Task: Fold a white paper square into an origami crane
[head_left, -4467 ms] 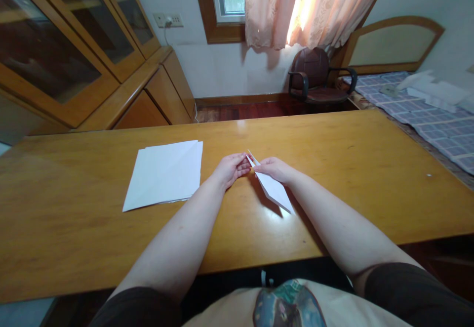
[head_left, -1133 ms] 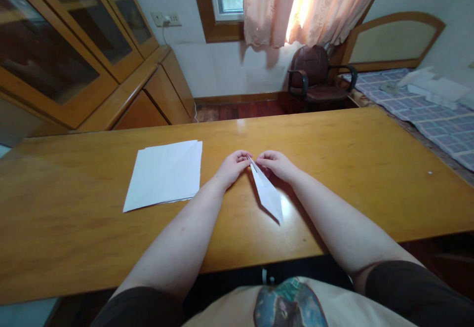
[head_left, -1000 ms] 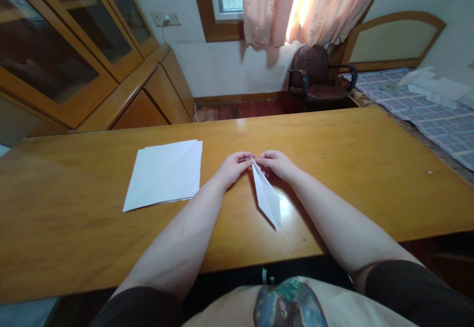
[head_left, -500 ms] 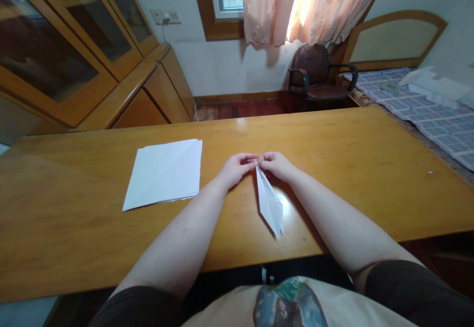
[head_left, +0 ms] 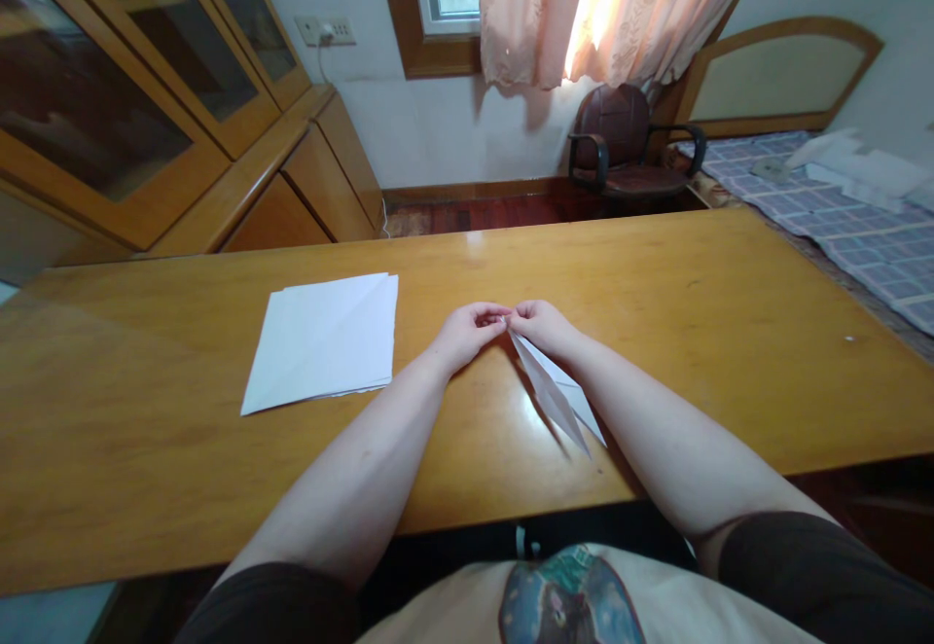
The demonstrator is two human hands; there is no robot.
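A folded white paper point(head_left: 553, 394), long and pointed, hangs at a slant from my fingertips over the table. Its narrow far end is pinched between my left hand point(head_left: 473, 332) and my right hand point(head_left: 544, 325), which meet there. Toward me the paper splits into two pointed flaps that stand apart. Thumb and fingers of both hands are closed on the tip, and my fingers hide the tip's exact shape.
A stack of white paper sheets point(head_left: 325, 342) lies to the left on the wooden table point(head_left: 700, 333). Beyond the table stand a brown armchair point(head_left: 620, 143) and a bed point(head_left: 839, 206). A wooden cabinet point(head_left: 306, 177) is at the left.
The folded paper has swung to the right and turned, so its two flaps now show more separated. Both hands stay almost in place at its tip.
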